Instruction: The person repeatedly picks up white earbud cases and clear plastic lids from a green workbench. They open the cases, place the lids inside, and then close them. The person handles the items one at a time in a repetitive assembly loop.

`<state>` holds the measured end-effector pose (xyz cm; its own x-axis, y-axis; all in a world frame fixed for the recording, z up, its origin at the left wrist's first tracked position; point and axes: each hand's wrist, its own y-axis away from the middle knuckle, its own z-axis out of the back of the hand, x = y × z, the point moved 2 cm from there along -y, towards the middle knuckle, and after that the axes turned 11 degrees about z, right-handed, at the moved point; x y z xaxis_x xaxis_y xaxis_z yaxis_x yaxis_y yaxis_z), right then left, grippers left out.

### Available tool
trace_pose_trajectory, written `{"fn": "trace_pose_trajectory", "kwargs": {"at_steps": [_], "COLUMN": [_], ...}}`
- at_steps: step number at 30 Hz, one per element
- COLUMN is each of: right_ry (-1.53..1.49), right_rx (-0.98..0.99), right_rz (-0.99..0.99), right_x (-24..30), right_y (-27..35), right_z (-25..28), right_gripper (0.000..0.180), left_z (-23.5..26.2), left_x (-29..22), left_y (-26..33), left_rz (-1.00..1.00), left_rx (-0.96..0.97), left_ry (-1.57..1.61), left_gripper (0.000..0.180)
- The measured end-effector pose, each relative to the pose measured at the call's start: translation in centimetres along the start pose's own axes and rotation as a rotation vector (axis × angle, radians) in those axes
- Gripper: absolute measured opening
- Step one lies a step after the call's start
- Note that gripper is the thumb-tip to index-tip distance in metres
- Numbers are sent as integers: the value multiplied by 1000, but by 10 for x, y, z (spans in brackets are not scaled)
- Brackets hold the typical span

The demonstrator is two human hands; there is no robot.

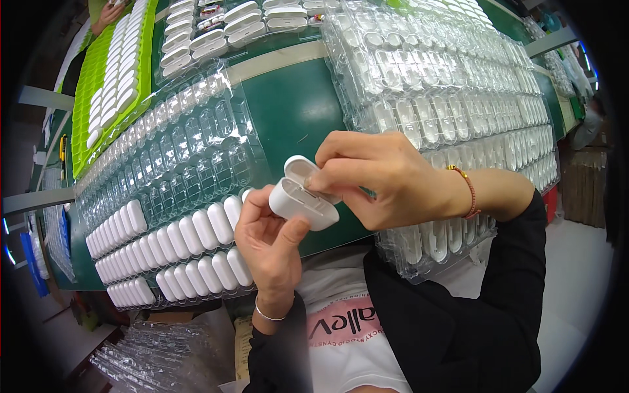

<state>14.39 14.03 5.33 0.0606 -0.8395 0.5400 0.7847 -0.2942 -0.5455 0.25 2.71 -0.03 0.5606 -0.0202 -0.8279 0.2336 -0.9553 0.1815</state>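
A white earbud charging case (303,206) is held in front of my chest, over the near edge of the green table. Its rounded lid (299,166) is tilted up, and the inside of the case faces up. My left hand (270,245) wraps round the lower body, the thumb pressed against its side. From the right, my right hand (386,180) reaches in with bent fingers pinched together at the lid's inner side and the hinge area. Those fingers hide part of the case, so I cannot tell whether they also hold a small part.
Left of my hands, a clear plastic tray (190,157) bears rows of closed white cases (190,236). Clear trays (445,85) with white shells cover the right side. Farther back are a lime-green tray (82,121), opened white cases (246,25) and another person's hand (108,16).
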Motion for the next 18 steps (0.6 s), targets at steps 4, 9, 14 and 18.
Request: {"fn": "trace_pose_trajectory", "kwargs": {"at_steps": [4,9,14,18], "right_ry": [77,40,-284,-331], "right_rx": [-18,20,41,14], "right_rz": [56,39,-124,-128], "right_x": [6,4,-10,-11], "right_y": [2,1,-4,-5], "right_z": [-2,0,3,2], "right_gripper": [14,14,12,14], "left_z": [-2,-1,-1,2], "left_x": [1,0,-2,-1], "left_y": [5,3,5,6], "left_rz": [-200,-33,97,90], "left_rx": [17,31,-44,-43], "left_ry": [-261,-4,148,132], "left_gripper": [37,39,43,44]}}
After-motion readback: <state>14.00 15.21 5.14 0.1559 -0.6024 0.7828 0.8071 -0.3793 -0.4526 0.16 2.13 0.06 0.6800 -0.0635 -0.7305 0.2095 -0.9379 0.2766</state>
